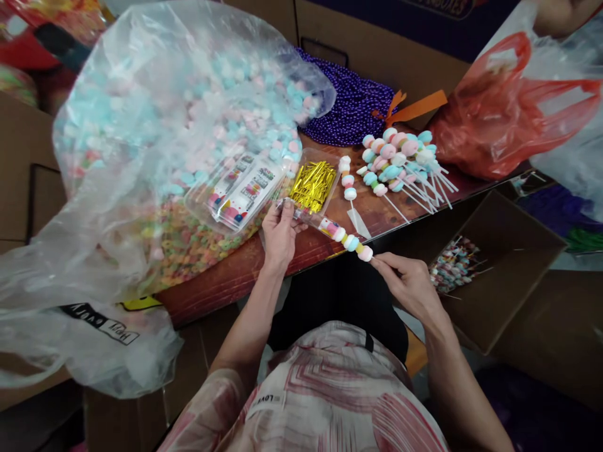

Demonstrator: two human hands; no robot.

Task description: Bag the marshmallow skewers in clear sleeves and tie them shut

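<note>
Hand by hand, both in a pinch: with the right hand [409, 279], gripping the lower end of a candy skewer [351, 243] between thumb and fingers, right beside the last pink piece, stick mostly hidden there. With the left hand [281, 226], pinching the far end of a clear sleeve [313, 218], thumb on top, fingers curled beneath. Skewer aslant between the two, upper part inside the printed sleeve, lower white, blue, yellow and pink pieces bare, all just above the near edge of the bench [221, 285].

Just past the left hand, a clear tray of gold twist ties [313, 183]; next to it, a second tray with a stack of printed sleeves [245, 191]. Beyond the right side of the ties, a lone skewer [347, 179], upright in view, near a small clear strip [358, 223]. Farther right, a heap of finished skewers [400, 160], white sticks toward the near edge.

To the left, a large clear bag [155, 37] full of pastel candies [235, 119], with ring-shaped candies [198, 248] lower down. Behind, purple bead strands [346, 100] with an orange ribbon [417, 108]; at right, a red plastic bag [499, 119]. Below bench level at right, an open cardboard box [522, 257] with more skewers [455, 267] inside.
</note>
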